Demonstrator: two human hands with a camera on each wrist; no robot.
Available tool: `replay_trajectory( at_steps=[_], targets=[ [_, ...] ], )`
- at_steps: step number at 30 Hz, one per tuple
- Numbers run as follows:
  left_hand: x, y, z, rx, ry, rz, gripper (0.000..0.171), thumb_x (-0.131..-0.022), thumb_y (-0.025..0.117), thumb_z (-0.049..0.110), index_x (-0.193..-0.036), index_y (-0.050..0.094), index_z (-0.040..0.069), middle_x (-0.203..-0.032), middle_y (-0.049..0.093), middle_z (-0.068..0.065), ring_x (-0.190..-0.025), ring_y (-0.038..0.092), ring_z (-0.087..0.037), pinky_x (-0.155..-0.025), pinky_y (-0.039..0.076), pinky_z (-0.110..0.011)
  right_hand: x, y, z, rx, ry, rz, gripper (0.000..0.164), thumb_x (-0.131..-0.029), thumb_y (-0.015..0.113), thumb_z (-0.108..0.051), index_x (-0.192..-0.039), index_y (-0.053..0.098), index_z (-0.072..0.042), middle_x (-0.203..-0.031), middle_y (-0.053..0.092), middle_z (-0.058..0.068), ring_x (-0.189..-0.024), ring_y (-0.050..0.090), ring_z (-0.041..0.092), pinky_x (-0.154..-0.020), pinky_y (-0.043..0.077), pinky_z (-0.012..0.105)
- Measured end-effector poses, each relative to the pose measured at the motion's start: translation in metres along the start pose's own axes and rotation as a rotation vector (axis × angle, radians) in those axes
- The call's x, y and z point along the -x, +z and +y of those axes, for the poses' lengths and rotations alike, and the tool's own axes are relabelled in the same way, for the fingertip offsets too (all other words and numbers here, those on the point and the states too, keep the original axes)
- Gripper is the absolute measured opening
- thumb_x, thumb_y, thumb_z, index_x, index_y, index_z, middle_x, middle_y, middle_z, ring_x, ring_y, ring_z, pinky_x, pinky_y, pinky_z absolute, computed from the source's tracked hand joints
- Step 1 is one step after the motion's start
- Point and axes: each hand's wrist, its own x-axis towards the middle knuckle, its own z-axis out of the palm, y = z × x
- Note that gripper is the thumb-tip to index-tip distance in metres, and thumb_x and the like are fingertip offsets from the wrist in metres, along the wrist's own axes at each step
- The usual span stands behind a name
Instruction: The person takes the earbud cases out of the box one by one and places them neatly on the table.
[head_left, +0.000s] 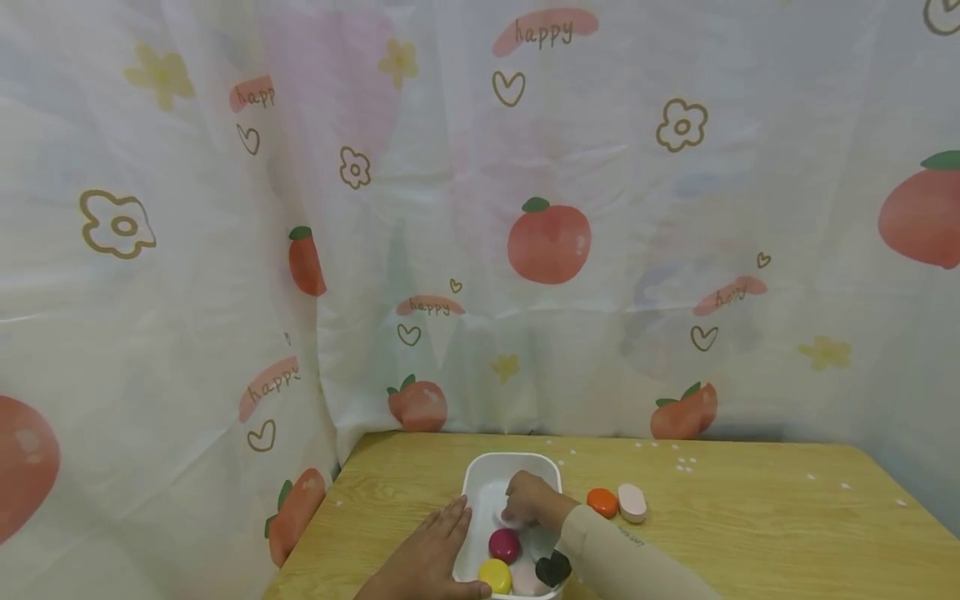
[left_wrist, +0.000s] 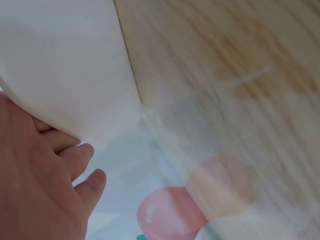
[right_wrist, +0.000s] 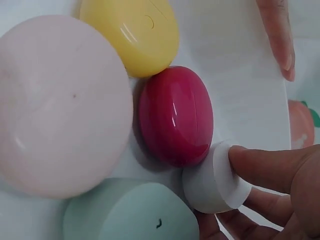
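Note:
A white tray [head_left: 483,479] on the wooden table holds several small rounded cases. Inside it, my right hand [head_left: 536,502] pinches a small white case [right_wrist: 205,182] between thumb and fingers. Touching that case is a glossy magenta one [right_wrist: 176,117]. A yellow case [head_left: 495,575], a pale pink one [right_wrist: 62,107], a mint green one [right_wrist: 132,212] and a dark, almost black one [head_left: 553,569] lie nearer the tray's front. My left hand [head_left: 427,557] rests against the tray's left side, fingers extended along the wall and thumb at the front corner.
To the right of the tray, an orange case [head_left: 602,502] and a pale pink oval case [head_left: 632,503] sit side by side on the table [head_left: 787,517]. A printed curtain [head_left: 480,250] hangs behind the table and along its left side.

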Motion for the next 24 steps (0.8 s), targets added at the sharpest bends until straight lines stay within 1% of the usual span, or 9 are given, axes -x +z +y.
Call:
replay_trajectory(
  at_steps=[3,5,9,11,14,16,18,22,24],
  targets=[
    [0.000,0.001,0.001,-0.015,0.016,0.016,0.107,-0.082,0.037,0.083,-0.150,0.033,0.000,-0.157,0.027,-0.014,-0.142,0.028,-0.025,-0.110,0.031,-0.048,0.001,-0.001,0.002,-0.050,-0.005,0.006,0.029,-0.076,0.079,-0.004,-0.101,0.066,0.006,-0.082,0.061,0.010,-0.064,0.057,0.021,-0.058,0.053,0.033],
    [-0.001,0.001,0.001,-0.018,0.013,0.015,0.108,-0.082,0.037,0.084,-0.150,0.033,0.001,-0.157,0.027,-0.014,-0.142,0.028,-0.025,-0.110,0.031,-0.048,0.002,-0.002,0.004,-0.079,-0.012,0.001,0.030,-0.076,0.080,-0.004,-0.101,0.066,0.008,-0.082,0.061,0.011,-0.065,0.059,0.021,-0.059,0.054,0.034],
    [-0.002,0.002,0.001,-0.018,0.005,0.015,0.108,-0.081,0.037,0.084,-0.151,0.033,0.002,-0.157,0.027,-0.013,-0.142,0.028,-0.024,-0.110,0.031,-0.048,0.003,-0.007,0.004,-0.171,-0.019,-0.030,0.031,-0.077,0.079,-0.001,-0.102,0.064,0.011,-0.084,0.061,0.014,-0.068,0.061,0.023,-0.061,0.057,0.037],
    [-0.003,0.002,0.001,-0.033,0.019,0.031,0.107,-0.082,0.037,0.084,-0.150,0.034,0.001,-0.157,0.028,-0.014,-0.142,0.028,-0.025,-0.110,0.032,-0.048,0.004,-0.010,0.003,-0.227,-0.016,-0.049,0.033,-0.078,0.078,0.000,-0.104,0.062,0.013,-0.085,0.061,0.014,-0.071,0.061,0.024,-0.063,0.057,0.039],
    [-0.002,0.003,0.000,-0.077,0.062,0.078,0.106,-0.083,0.036,0.083,-0.148,0.037,-0.001,-0.154,0.031,-0.017,-0.140,0.032,-0.026,-0.108,0.034,-0.047,0.006,-0.013,0.002,-0.295,-0.009,-0.075,0.034,-0.079,0.077,0.001,-0.106,0.061,0.016,-0.086,0.061,0.015,-0.075,0.062,0.025,-0.064,0.058,0.040],
    [0.000,0.003,0.000,-0.095,0.081,0.103,0.106,-0.083,0.037,0.082,-0.147,0.038,-0.003,-0.153,0.033,-0.018,-0.139,0.034,-0.028,-0.107,0.036,-0.047,0.008,-0.015,0.000,-0.306,-0.012,-0.084,0.034,-0.080,0.076,0.000,-0.106,0.060,0.016,-0.086,0.061,0.015,-0.075,0.063,0.025,-0.065,0.058,0.039],
    [0.001,0.004,-0.001,-0.112,0.088,0.119,0.105,-0.084,0.036,0.082,-0.146,0.039,-0.003,-0.152,0.035,-0.019,-0.138,0.035,-0.028,-0.106,0.036,-0.047,0.010,-0.018,-0.002,-0.294,-0.017,-0.091,0.035,-0.081,0.076,-0.002,-0.106,0.060,0.016,-0.086,0.062,0.016,-0.075,0.063,0.025,-0.065,0.058,0.039],
    [0.002,0.005,-0.003,-0.115,0.090,0.134,0.104,-0.084,0.037,0.081,-0.145,0.040,-0.003,-0.151,0.035,-0.020,-0.138,0.036,-0.028,-0.106,0.037,-0.046,0.010,-0.023,-0.003,-0.275,-0.024,-0.111,0.035,-0.083,0.076,-0.005,-0.107,0.061,0.016,-0.088,0.063,0.017,-0.074,0.064,0.026,-0.065,0.058,0.038],
    [0.003,0.006,-0.003,-0.126,0.099,0.147,0.104,-0.084,0.037,0.081,-0.144,0.042,-0.004,-0.150,0.037,-0.020,-0.137,0.037,-0.029,-0.105,0.038,-0.046,0.010,-0.025,-0.002,-0.290,-0.026,-0.128,0.034,-0.084,0.075,-0.004,-0.108,0.061,0.015,-0.090,0.063,0.016,-0.075,0.065,0.027,-0.065,0.058,0.039]
  ],
)
